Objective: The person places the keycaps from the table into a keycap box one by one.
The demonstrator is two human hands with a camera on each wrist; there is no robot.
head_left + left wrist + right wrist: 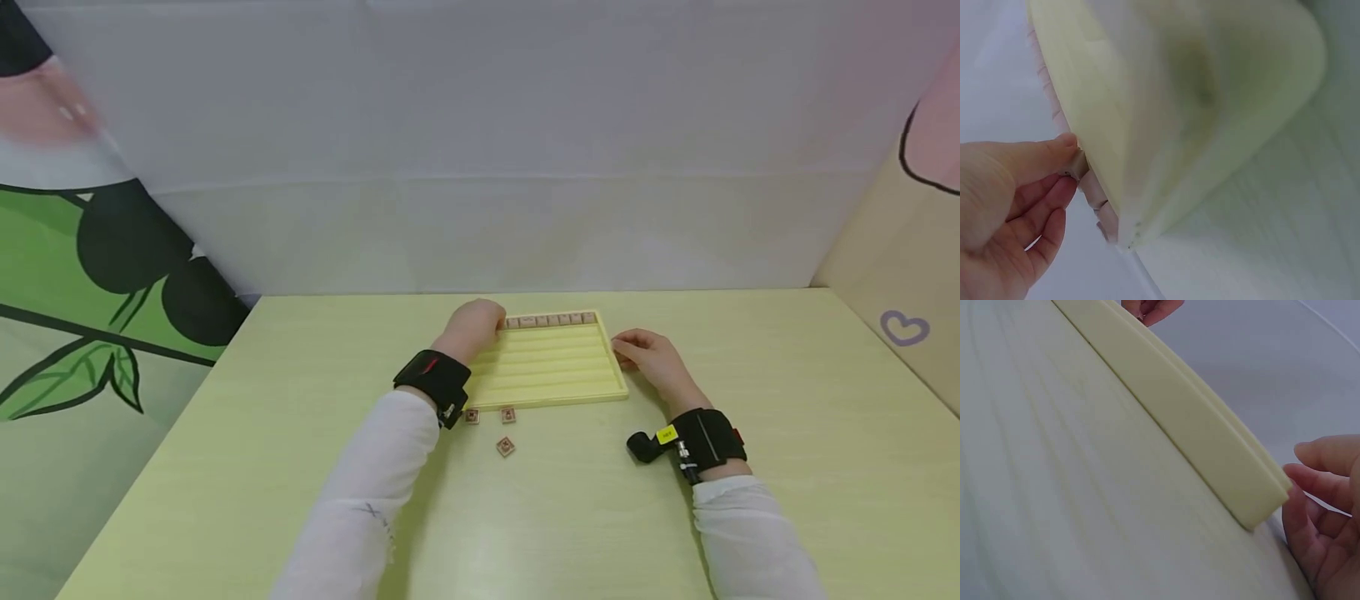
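While left grip (476,321) pinches tile (1076,165), tray (551,367) alongside

A pale yellow grooved tray (551,371) lies flat, small wooden tiles (551,320) lining its far row.

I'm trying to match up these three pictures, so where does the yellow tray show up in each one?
Head: tray at table centre, between both hands.
Left wrist: its pale corner fills the upper middle, blurred, by the left hand.
Right wrist: its side wall runs diagonally from top to lower right.
Shared landmark: the tray's corners, one beside each hand.
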